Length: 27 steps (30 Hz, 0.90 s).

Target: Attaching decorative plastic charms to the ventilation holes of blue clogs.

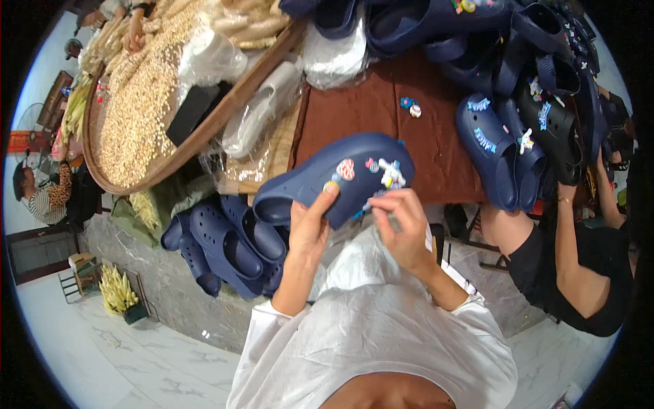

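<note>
A navy foam clog (306, 167) is up in front of my chest, its toe pointing right. Decorative charms dot its upper, among them a pink round one (345, 170) and a white figure (391, 173). My left hand (312, 221) grips the clog by its near side, thumb on the upper. At the near edge by the toe, my right hand (403, 221) is closed in a pinch on a small light-blue charm (368, 204), mostly covered by the fingertips. Two loose charms (411, 107) lie on the brown cloth (368, 102) beyond the clog.
Decorated navy clogs (485, 150) and a black one (550, 126) stand at the right, more navy clogs (409, 27) behind. Several plain clogs (221, 238) sit below left. A large round tray (197, 119) of pale kernels is at the upper left. Another person's arm (572, 252) is at the right.
</note>
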### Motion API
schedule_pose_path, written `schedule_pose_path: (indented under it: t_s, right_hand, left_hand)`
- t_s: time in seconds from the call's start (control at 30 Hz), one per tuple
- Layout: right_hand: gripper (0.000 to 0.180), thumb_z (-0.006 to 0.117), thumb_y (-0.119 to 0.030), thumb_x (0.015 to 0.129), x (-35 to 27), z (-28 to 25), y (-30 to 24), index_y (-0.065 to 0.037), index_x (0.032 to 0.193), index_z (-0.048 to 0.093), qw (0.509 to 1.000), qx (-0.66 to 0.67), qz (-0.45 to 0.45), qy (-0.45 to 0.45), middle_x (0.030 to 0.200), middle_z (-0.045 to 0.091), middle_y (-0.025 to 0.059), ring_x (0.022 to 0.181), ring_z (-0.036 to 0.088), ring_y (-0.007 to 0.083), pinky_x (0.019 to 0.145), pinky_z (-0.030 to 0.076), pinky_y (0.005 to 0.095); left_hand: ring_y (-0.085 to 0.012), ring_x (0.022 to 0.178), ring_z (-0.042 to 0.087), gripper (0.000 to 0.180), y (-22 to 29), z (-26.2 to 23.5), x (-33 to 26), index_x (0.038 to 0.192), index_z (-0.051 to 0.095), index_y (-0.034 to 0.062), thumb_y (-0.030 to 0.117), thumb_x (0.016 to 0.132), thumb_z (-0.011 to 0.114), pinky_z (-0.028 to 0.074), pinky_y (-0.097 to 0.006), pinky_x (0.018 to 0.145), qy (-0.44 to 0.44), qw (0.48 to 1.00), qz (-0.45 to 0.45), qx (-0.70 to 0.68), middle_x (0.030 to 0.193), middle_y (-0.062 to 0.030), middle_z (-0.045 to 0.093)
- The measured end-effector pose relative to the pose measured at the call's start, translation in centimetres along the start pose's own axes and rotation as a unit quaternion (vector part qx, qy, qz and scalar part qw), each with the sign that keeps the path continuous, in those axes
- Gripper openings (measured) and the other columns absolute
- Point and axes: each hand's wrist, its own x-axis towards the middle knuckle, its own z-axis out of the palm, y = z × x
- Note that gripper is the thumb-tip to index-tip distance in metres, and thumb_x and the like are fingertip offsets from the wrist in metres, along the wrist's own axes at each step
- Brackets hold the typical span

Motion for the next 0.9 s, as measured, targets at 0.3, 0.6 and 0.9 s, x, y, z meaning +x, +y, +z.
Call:
schedule_pose_path:
  t_s: [0.3, 0.6, 0.9]
  right_hand:
    - [0.03, 0.071, -0.007, 0.083, 2.2, 2.6, -1.2, -0.007, 0.112, 0.068, 0.995, -0.05, -0.065, -0.055, 0.102, 0.06, 0.0101, 0.098, 0.057, 0.0305, 0.087, 0.046, 0.0412]
    - [0.031, 0.069, 0.003, 0.085, -2.9, 1.0, 2.0, -0.003, 0.114, 0.062, 0.99, 0.097, 0.036, 0.091, 0.101, 0.056, 0.0121, 0.086, 0.06, 0.0228, 0.078, 0.051, 0.0332]
    - [0.08, 0.083, -0.013, 0.081, -4.4, 6.2, 4.3, 0.0, 0.144, 0.034, 0.967, 0.178, 0.159, -0.088, 0.139, 0.044, 0.0173, 0.121, 0.056, 0.0258, 0.091, 0.054, 0.0361]
  left_hand:
    - [-0.0192, 0.11, 0.063, 0.042, -1.3, -0.8, 0.0, 0.13, 0.053, -0.0012, 0.0, 0.091, 0.069, 0.052, -0.033, 0.096, 0.015, 0.999, 0.041, 0.021, 0.12, -0.0094, 0.064]
    - [-0.0254, 0.116, 0.063, 0.045, 1.3, -1.9, 1.6, 0.134, 0.051, -0.0039, 0.007, 0.094, 0.067, 0.052, -0.041, 0.103, 0.019, 0.995, -0.029, -0.096, 0.129, -0.0154, 0.063]
    - [-0.036, 0.127, 0.057, 0.046, 4.8, 3.3, 2.0, 0.136, 0.051, -0.0019, 0.02, 0.098, 0.064, 0.039, -0.056, 0.113, -0.122, 0.913, -0.169, -0.351, 0.136, -0.0218, 0.059]
